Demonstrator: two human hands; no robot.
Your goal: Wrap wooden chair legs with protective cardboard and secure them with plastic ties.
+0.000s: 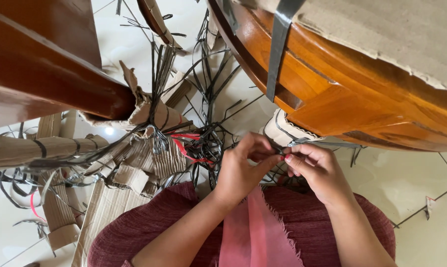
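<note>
A large piece of polished wooden furniture (362, 94) fills the upper right, partly wrapped in cardboard (411, 34) and crossed by a dark plastic strap (279, 44). A second wooden piece (40, 64) fills the upper left, its rounded end poking into torn cardboard. Below both lies a pale tiled floor (406, 183), littered at centre and left with cardboard scraps (134, 173) and a tangle of black straps (203, 143), with a few red strips (186, 148) mixed in. Your lap is covered in dark red cloth (149, 227), with a pink frayed strip of fabric (255, 232) hanging down the middle.

Your left hand (241, 168) and right hand (315, 165) meet just under the edge of the furniture on the right. Both are closed in a fingertip pinch on a thin black strap (278, 151) that runs between them, near a cardboard-wrapped corner (283, 131). Your left thumb and fingers curl around it; your right fingertips press it from the other side, almost touching the left hand.
</note>
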